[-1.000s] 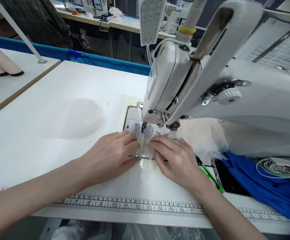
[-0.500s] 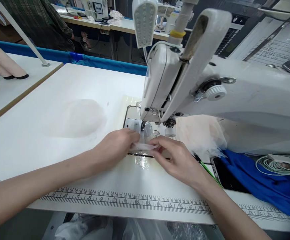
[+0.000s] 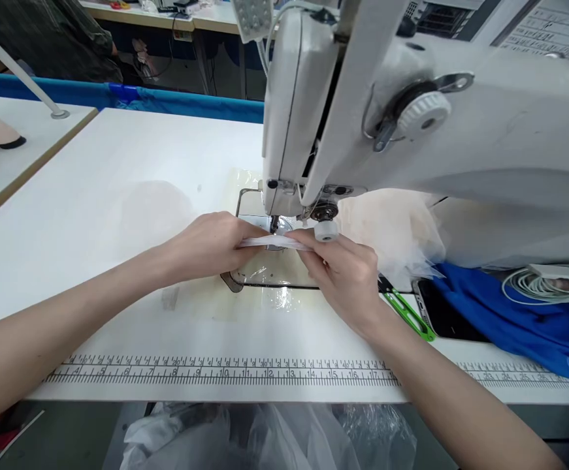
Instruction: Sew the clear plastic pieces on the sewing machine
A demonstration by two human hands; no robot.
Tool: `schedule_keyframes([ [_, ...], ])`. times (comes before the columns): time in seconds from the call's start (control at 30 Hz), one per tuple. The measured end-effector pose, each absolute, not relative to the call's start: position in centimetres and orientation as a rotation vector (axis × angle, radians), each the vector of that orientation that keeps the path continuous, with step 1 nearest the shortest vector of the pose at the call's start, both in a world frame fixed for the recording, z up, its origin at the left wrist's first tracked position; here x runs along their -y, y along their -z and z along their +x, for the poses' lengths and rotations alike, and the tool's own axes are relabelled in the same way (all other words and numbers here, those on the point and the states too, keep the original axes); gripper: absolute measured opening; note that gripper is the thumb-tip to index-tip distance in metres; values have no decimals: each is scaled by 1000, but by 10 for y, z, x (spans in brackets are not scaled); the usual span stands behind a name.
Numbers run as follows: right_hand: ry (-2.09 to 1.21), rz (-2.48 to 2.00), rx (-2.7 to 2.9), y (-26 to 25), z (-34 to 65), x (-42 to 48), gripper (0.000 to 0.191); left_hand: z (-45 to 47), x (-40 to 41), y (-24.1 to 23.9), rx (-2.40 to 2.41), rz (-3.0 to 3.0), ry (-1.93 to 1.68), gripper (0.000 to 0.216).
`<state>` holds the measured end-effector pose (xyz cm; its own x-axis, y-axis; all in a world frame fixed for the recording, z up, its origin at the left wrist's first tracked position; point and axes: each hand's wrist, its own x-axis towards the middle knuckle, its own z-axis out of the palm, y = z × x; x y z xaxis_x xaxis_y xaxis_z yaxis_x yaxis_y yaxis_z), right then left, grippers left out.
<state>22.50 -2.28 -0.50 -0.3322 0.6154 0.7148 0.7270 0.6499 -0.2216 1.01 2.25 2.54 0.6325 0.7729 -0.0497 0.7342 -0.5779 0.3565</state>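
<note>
A white sewing machine (image 3: 411,124) stands on the white table (image 3: 132,170). Both my hands hold a small sheer white fabric strip (image 3: 270,242) stretched between them just in front of the needle. My left hand (image 3: 210,245) pinches the strip's left end, fingers closed. The strip's right end is pinched by my right hand (image 3: 345,274), close under the presser foot area. The metal needle plate (image 3: 264,271) lies below the strip.
A pile of sheer peach fabric (image 3: 392,228) lies right of the needle. Green-handled snips (image 3: 406,313), a dark phone (image 3: 443,313), blue cloth (image 3: 519,320) and a coiled white cable (image 3: 543,287) are at the right. A printed ruler (image 3: 225,373) runs along the table's front edge.
My hands have lifted the strip off the plate and pulled it taut between them, closer to the needle. The view has shifted nearer the machine.
</note>
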Motion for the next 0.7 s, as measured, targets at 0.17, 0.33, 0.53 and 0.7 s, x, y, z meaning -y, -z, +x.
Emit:
schedule_keyframes([
  [0.17, 160, -1098, 2072, 6, 224, 23, 24, 9, -24, -29, -1140, 2367, -145, 38],
  [0.33, 27, -1092, 2112, 6, 225, 26, 21, 3, -21, -30, -1064, 2287, -127, 46],
  [0.53, -40, -1075, 2308, -2, 226, 34, 23, -2, -4, -10, -917, 2782, -352, 34],
  [0.7, 105, -941, 2461, -2, 226, 39, 18, 2, 17, 7, -831, 3252, -671, 27],
])
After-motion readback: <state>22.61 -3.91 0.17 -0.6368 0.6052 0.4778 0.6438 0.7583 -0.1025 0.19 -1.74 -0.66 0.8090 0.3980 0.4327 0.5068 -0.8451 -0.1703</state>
